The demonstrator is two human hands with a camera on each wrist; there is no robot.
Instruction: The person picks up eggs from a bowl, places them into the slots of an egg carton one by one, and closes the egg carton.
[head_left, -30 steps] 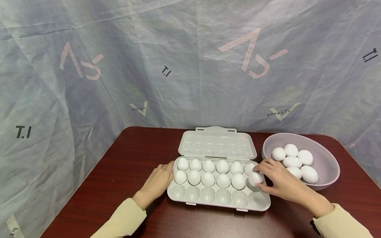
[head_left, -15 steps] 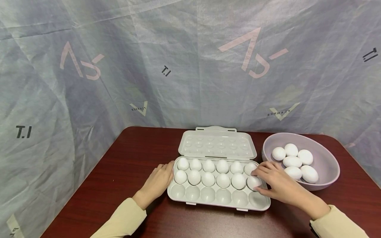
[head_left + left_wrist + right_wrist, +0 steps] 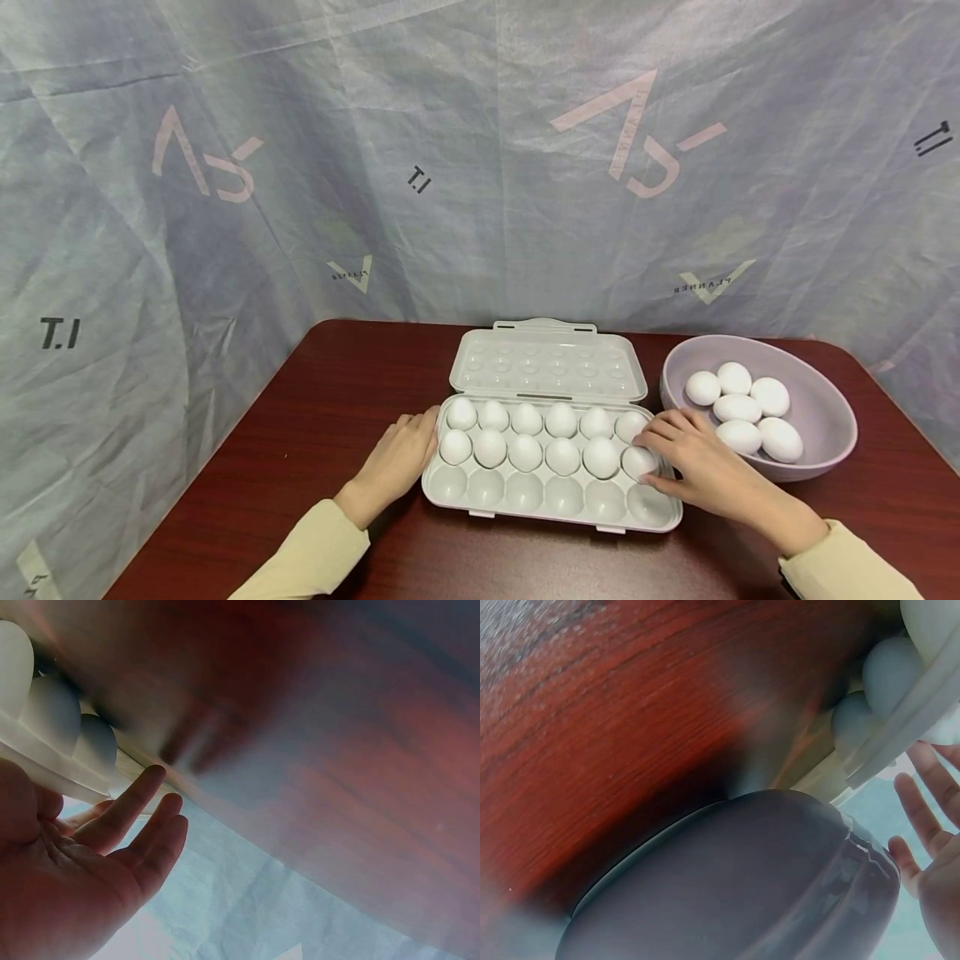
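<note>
A grey-white egg carton (image 3: 542, 517) lies open, with white eggs in its back and middle rows; the front-row cups hold none. At the middle row's right end, my right hand (image 3: 697, 458) pinches an egg (image 3: 636, 461) between thumb and fingers, the egg sitting down in its cup. My left hand (image 3: 397, 454) rests against the carton's left end. In the left wrist view, the left hand's fingers (image 3: 157, 855) are extended and loosely bent beside the carton's edge. The right wrist view shows the right hand's fingers (image 3: 919, 810) only partly; its pinched egg is hidden there.
A mauve bowl (image 3: 828, 408) holding several white eggs (image 3: 737, 408) stands right of the carton, close behind the right hand. The carton's lid (image 3: 547, 358) lies folded back. Beneath is a dark red wooden table (image 3: 300, 433), and a grey cloth (image 3: 465, 167) hangs behind it.
My right hand has lowered the egg into the middle row's right-end cup, shifting slightly down and left, then staying almost still. The left hand and carton have kept their places.
</note>
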